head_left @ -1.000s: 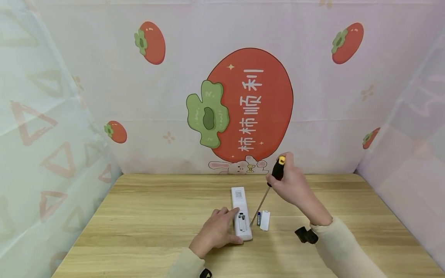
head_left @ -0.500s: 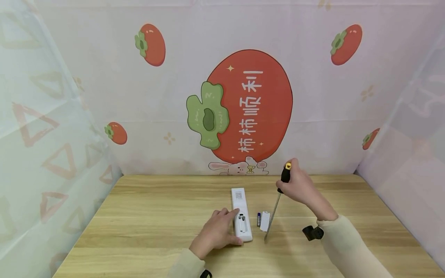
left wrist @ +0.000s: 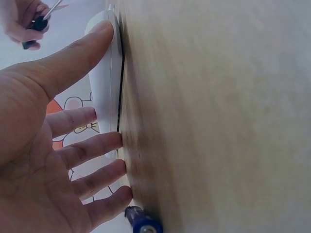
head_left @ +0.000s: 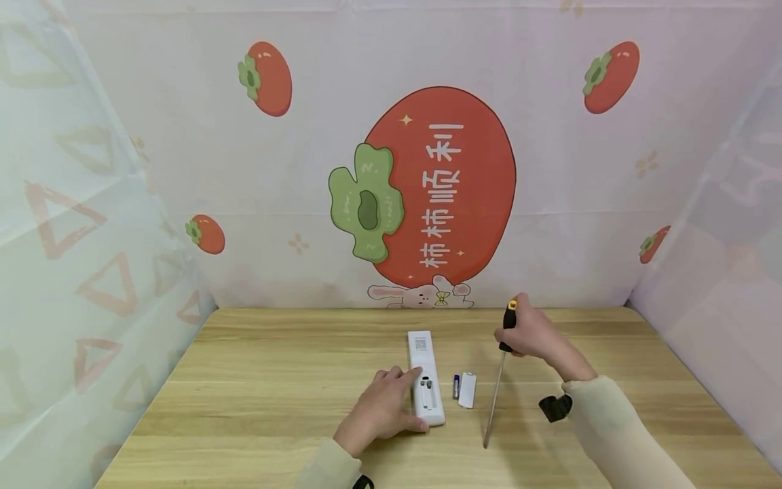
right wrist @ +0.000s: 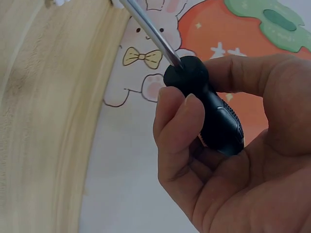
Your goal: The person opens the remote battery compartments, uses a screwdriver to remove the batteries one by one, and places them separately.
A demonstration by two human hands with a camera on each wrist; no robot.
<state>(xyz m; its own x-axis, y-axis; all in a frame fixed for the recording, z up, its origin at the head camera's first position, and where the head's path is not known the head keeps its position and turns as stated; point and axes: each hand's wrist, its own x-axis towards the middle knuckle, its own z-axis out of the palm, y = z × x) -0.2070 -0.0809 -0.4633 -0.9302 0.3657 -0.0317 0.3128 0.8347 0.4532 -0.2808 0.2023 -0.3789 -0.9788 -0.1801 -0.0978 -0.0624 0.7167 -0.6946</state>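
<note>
A white remote control (head_left: 435, 411) lies back up with its battery bay uncovered. My left hand (head_left: 379, 405) rests against its left side, the thumb touching the near end and the index finger on the back. In the left wrist view the fingers are fairly straight and spread, and a blue-ended battery (left wrist: 145, 225) lies by the little finger. My right hand (head_left: 533, 333) grips the black handle of a screwdriver (head_left: 495, 397) to the right of the remote. Its shaft points down, with the tip near or on the table; contact is unclear.
Right of the remote, a small blue battery (head_left: 455, 386) lies beside the white battery cover (head_left: 467, 390). These stand between the remote and the screwdriver on the wooden table (head_left: 275, 380). A printed cloth backdrop (head_left: 305, 170) rises behind the table's far edge.
My right hand has carried the screwdriver away from the remote's right side, over to the right past the battery cover and nearer the front. The left hand and the remote stay put.
</note>
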